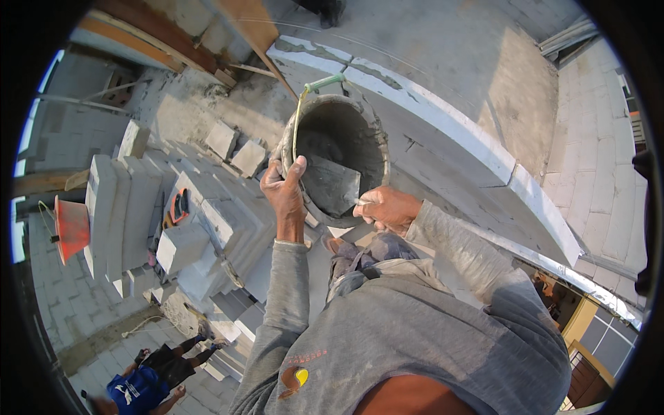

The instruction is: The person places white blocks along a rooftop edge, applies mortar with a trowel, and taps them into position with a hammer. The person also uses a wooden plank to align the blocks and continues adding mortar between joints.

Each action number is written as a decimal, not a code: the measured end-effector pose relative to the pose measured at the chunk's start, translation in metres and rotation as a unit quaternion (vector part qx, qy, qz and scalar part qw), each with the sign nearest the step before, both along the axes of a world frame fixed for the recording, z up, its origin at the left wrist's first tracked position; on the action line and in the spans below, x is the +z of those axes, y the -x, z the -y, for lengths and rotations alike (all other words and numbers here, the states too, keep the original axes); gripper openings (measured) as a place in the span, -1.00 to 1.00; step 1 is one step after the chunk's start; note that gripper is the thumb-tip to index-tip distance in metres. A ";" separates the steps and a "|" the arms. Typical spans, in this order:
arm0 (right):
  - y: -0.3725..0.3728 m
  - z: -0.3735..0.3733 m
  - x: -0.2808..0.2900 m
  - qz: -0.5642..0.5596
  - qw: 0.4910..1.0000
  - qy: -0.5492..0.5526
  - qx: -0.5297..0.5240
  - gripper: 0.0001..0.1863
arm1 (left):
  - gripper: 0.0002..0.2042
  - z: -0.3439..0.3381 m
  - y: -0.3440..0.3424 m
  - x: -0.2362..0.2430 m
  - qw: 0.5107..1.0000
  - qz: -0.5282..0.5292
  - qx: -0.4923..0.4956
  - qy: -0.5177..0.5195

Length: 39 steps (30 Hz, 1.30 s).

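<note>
A mortar-crusted bucket (380, 135) is tipped so that its mouth faces me, in front of my body. My left hand (284, 188) grips its left rim, thumb on the near side and fingers curled round the wall. In my right hand (391, 209) is the handle of a trowel (333, 185), whose broad grey blade lies inside the bucket's mouth. Grey residue coats the inner wall; the bottom is in shadow. The bucket's wire bail, with a green grip (324, 83), stands up at the far rim.
A low block wall (443, 131) with patches of mortar on top curves along the right. Stacked pale blocks (124, 207) fill the left, with an orange-handled saw (179, 205) on them and a red bucket (72, 228) beside. Another person (149, 377) is at lower left.
</note>
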State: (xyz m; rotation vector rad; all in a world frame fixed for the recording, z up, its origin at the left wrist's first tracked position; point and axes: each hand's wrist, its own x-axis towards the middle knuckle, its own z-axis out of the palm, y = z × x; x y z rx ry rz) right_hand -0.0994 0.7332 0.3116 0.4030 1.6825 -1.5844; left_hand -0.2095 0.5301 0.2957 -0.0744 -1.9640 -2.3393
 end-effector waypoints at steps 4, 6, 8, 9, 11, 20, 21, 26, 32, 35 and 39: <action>-0.002 -0.035 0.000 0.021 0.994 0.110 -0.016 -0.71 | -0.72 -0.011 -0.009 -0.009 0.998 0.033 0.046 -0.035; -0.004 -0.051 0.001 0.050 0.984 0.164 -0.049 -0.72 | -0.82 -0.017 -0.014 -0.013 0.996 0.049 0.064 -0.027; -0.003 -0.072 0.002 0.055 0.976 0.194 -0.085 -0.72 | -0.91 -0.025 -0.015 -0.016 0.993 0.060 0.071 -0.067; -0.001 -0.083 0.001 0.048 0.972 0.204 -0.102 -0.71 | -0.91 -0.028 -0.015 -0.016 0.990 0.084 0.080 -0.082; 0.007 -0.107 -0.003 0.020 0.973 0.194 -0.124 -0.71 | -0.89 -0.033 -0.017 -0.013 0.984 0.099 0.096 -0.117; 0.093 -0.185 -0.032 -0.255 0.857 -0.448 -0.016 -0.71 | -0.80 -0.024 -0.044 -0.008 0.974 0.099 0.134 -0.151; 0.091 -0.187 -0.037 -0.301 0.783 -0.544 0.025 -0.71 | -0.80 -0.021 -0.047 -0.009 0.976 0.097 0.137 -0.142; 0.032 -0.205 -0.057 -0.271 0.787 -0.554 0.004 -0.67 | -0.78 -0.006 -0.063 -0.010 0.976 0.099 0.126 -0.150; -0.040 -0.206 -0.062 -0.220 0.787 -0.574 -0.048 -0.69 | -0.77 -0.007 -0.070 -0.012 0.967 0.152 0.160 -0.125; -0.061 -0.212 -0.065 -0.214 0.793 -0.563 -0.093 -0.69 | -0.75 -0.011 -0.072 -0.013 0.972 0.136 0.144 -0.129; -0.041 -0.214 -0.059 -0.223 0.819 -0.507 -0.149 -0.65 | -0.73 -0.012 -0.074 -0.011 0.972 0.143 0.124 -0.142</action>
